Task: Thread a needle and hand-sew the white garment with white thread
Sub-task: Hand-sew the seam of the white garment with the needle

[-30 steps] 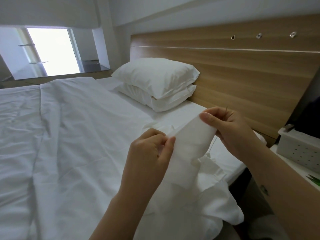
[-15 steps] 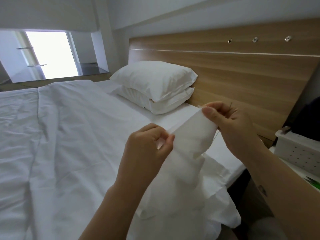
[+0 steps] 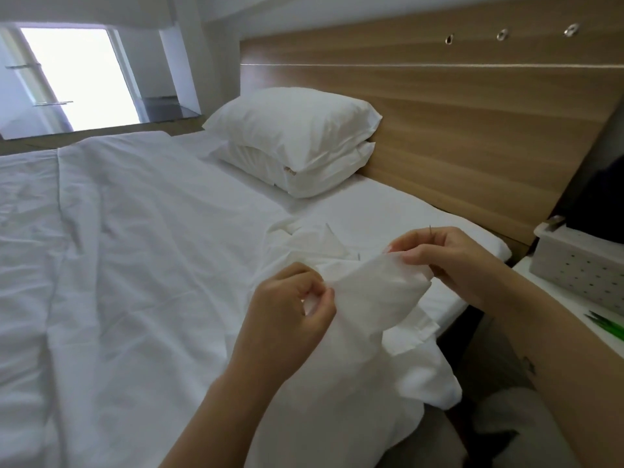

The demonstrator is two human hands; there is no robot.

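1. White garment (image 3: 378, 298) held up between both hands, just above near edge of bed, at pillow end.
2. left hand (image 3: 290, 312): fingers curled, thumb and forefinger pinch one edge of the fabric. Back of hand faces camera.
3. right hand (image 3: 452, 261): fingers curled, thumb and forefinger pinch the opposite upper edge of the fabric. Sits higher and further off than the left.
4. needle (image 3: 431, 230): thin, dark, near upright, tip pokes up from between right hand's fingers. How it's gripped lower down is hidden.
5. Fabric between the two pinches is pulled into a flat band slanting up to the right. Rest of the garment hangs below the hands, bunched over bed edge and the person's lap.
6. duvet (image 3: 135, 265): white, wrinkled, covers left part of bed; bare white sheet near the pillows.
7. pillows (image 3: 293, 130): two, white, stacked, against the headboard (image 3: 456, 136), which is wood-look with three small metal fittings along the top.
8. white box (image 3: 580, 275): dotted holes in side, stands on white side table (image 3: 543, 302) right of bed, beside right forearm. Green item at table's near edge, can't tell what.
9. window (image 3: 74, 72): bright, far left, beyond bed.
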